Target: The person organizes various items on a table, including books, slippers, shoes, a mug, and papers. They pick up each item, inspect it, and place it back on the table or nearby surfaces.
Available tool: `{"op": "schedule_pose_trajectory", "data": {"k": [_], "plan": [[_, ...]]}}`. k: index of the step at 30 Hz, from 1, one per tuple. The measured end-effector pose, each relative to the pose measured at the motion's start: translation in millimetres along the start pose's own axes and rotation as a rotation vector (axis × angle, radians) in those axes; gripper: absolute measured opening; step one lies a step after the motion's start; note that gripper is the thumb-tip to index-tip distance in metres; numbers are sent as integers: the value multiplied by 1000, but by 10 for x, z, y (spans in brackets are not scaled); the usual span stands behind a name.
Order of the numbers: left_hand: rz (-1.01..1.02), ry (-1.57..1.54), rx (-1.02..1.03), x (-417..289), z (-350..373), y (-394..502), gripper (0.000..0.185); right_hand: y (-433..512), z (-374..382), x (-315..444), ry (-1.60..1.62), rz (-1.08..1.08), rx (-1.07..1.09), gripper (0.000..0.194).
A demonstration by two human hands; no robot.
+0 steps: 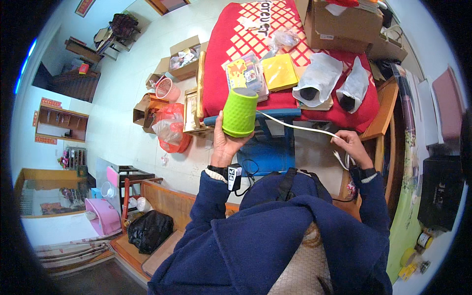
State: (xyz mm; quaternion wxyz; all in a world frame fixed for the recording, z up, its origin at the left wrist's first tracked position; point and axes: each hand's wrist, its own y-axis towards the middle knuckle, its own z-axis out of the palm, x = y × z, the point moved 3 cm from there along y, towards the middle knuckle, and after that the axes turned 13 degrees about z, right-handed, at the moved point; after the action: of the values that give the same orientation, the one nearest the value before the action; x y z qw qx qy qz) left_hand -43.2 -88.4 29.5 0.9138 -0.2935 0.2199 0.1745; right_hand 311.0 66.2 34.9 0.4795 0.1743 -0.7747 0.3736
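A lime-green textured plastic pot or cup (pixel 239 112) with a grey end rests in my left hand (pixel 228 142), held up in front of the red-covered table. My right hand (pixel 350 145) pinches a white cable (pixel 295 126) that stretches from behind the green object. Its plug end (pixel 337 158) hangs below my right fingers, beside more of the cable near the wrist. Beyond the green object lie a clear plastic case with a yellow cartoon picture (pixel 244 73) and a yellow packet (pixel 280 72). Two white bags with dark contents (pixel 320 75) (pixel 356 86) lie further right.
A blue chair (pixel 267 155) stands between me and the table with its red patterned cloth (pixel 217 55). Cardboard boxes (pixel 343 25) sit at the table's back right. Left of it are a pink basket (pixel 167 90), a red bag (pixel 175 147) and open cartons. A black bag (pixel 150 232) lies on a wooden bench.
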Motion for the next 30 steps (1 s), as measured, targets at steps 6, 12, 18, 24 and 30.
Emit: {"op": "schedule_pose_trajectory", "data": {"k": [6, 12, 18, 24, 30], "plan": [[170, 306, -13, 147, -109, 164, 57, -453, 441, 959, -361, -398, 133, 13], [484, 897, 132, 364, 107, 185, 66, -370, 795, 1502, -682, -739, 9, 13], [202, 1079, 630, 550, 409, -68, 65, 144, 339, 1494, -450, -579, -183, 15], [-66, 695, 786, 565, 696, -296, 69, 547, 333, 833, 62, -207, 85, 21], [-49, 356, 649, 477, 850, -317, 73, 719, 591, 68, 219, -208, 125, 26]]}}
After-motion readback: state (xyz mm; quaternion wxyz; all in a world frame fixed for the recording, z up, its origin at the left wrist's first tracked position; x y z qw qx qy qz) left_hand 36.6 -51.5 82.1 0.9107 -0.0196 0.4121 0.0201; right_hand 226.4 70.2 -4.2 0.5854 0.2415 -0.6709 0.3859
